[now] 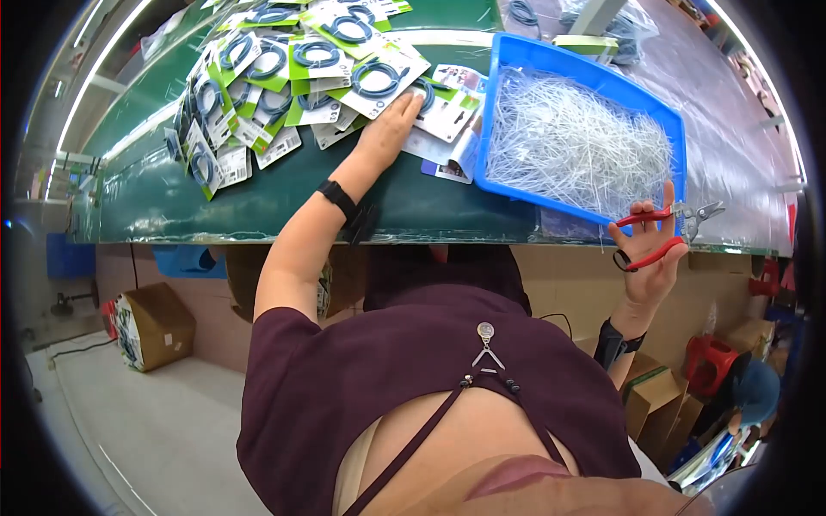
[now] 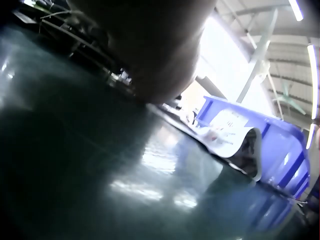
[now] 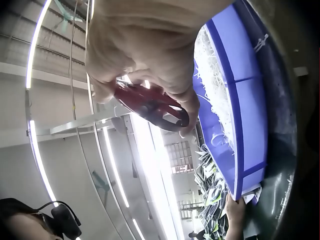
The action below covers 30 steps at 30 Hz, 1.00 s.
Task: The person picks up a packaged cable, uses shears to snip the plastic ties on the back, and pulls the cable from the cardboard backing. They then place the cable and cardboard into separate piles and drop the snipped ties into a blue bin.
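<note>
In the head view, my left hand (image 1: pixel 391 136) reaches onto the pile, its fingers resting at the lower edge of a carded cable pack (image 1: pixel 379 82). That pack is a white and green card with a coiled grey-blue cable. Another carded cable pack (image 1: pixel 447 112) lies just right of the fingertips. My right hand (image 1: pixel 650 254) holds red-handled wire cutters (image 1: pixel 647 256) over the table's front edge, with the metal jaws pointing right. In the right wrist view, the fingers bend around the red handles (image 3: pixel 150 105).
A blue tray (image 1: pixel 585 211) full of thin clear plastic strips stands right of the packs, close to the right hand. Many carded cable packs (image 1: pixel 249 112) are heaped at the left on the green table (image 1: pixel 344 206). A printed sheet (image 2: pixel 220 142) curls up against the tray.
</note>
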Each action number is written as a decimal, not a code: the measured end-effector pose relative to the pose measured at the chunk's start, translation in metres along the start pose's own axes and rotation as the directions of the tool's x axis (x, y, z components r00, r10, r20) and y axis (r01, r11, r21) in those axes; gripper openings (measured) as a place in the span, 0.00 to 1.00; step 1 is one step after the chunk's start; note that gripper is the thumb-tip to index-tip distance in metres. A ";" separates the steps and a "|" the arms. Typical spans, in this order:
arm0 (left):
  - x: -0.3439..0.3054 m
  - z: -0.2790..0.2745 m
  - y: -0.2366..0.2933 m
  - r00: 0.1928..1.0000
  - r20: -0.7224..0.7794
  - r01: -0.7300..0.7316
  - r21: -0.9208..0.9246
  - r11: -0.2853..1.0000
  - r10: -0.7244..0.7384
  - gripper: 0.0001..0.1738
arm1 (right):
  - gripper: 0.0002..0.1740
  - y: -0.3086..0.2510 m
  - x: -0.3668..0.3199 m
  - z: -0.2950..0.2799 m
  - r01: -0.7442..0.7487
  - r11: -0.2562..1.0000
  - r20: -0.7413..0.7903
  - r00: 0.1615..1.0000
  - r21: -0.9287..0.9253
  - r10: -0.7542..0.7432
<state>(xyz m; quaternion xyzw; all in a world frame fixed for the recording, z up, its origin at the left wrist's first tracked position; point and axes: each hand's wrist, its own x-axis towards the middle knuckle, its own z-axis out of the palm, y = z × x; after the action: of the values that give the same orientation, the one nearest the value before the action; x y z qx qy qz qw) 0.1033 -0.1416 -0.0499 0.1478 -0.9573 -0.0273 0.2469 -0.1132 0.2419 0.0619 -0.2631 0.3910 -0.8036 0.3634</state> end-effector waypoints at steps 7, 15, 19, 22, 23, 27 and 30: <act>0.019 -0.015 -0.008 0.993 -0.039 0.107 -0.153 0.982 -0.114 0.22 | 0.61 0.016 0.003 -0.007 -0.001 0.994 -0.017 1.000 0.109 0.003; 0.057 -0.071 0.024 0.841 0.143 0.164 -0.986 -0.005 -0.521 0.20 | 0.53 0.028 0.017 0.010 -0.004 0.975 0.044 0.999 -0.224 0.015; 0.070 -0.080 0.072 0.835 0.149 0.050 -0.979 -0.197 -0.530 0.21 | 0.42 0.031 0.021 0.030 0.102 0.664 0.005 0.989 -0.741 -0.147; 0.083 -0.097 0.094 0.816 -0.152 -0.166 -0.986 0.026 -0.557 0.22 | 0.37 0.036 0.026 0.036 0.159 0.398 0.057 0.965 -0.903 -0.256; 0.084 -0.105 0.103 0.821 -0.150 -0.166 -0.986 0.020 -0.550 0.22 | 0.36 0.039 0.027 0.036 0.194 0.330 0.098 0.953 -0.924 -0.286; 0.089 -0.114 0.140 0.867 -0.058 -0.158 -0.974 -0.162 -0.495 0.23 | 0.34 0.038 0.034 0.043 0.234 0.150 0.175 0.928 -0.961 -0.330; 0.090 -0.104 0.151 0.907 0.104 -0.054 -0.933 -0.357 -0.408 0.24 | 0.34 0.035 0.035 0.046 0.247 0.051 0.215 0.914 -0.968 -0.344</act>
<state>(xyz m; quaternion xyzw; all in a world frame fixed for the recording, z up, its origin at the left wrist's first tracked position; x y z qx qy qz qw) 0.0374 -0.0223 0.1022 0.0400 -0.4441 -0.8070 0.3871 -0.0884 0.1792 0.0630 -0.4795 0.7717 -0.4084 -0.0885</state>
